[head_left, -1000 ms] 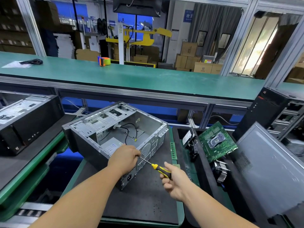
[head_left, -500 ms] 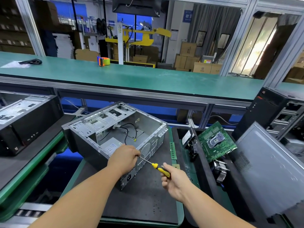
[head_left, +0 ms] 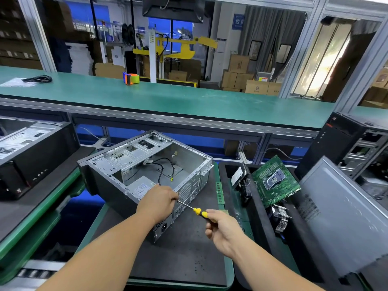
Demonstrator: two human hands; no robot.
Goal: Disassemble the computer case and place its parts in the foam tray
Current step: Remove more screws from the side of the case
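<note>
Rightward, screwdriver point(head_left: 197, 211) at computer case point(head_left: 147, 164) edge

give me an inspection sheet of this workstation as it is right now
surface: dark mat on a green-edged pallet, case resting on it
job's things: open computer case lying on its side; motherboard, heatsink and drive already in the foam tray; side panel leaning at right
clutter: memory sticks beside the case
grippers: left hand on the case's rear corner; right hand grips screwdriver, tip hidden by the left hand
cables: black wires loose inside case; coiled cord on the far bench
surroundings: tape dispenser, other cases both sides, cartons behind
</note>
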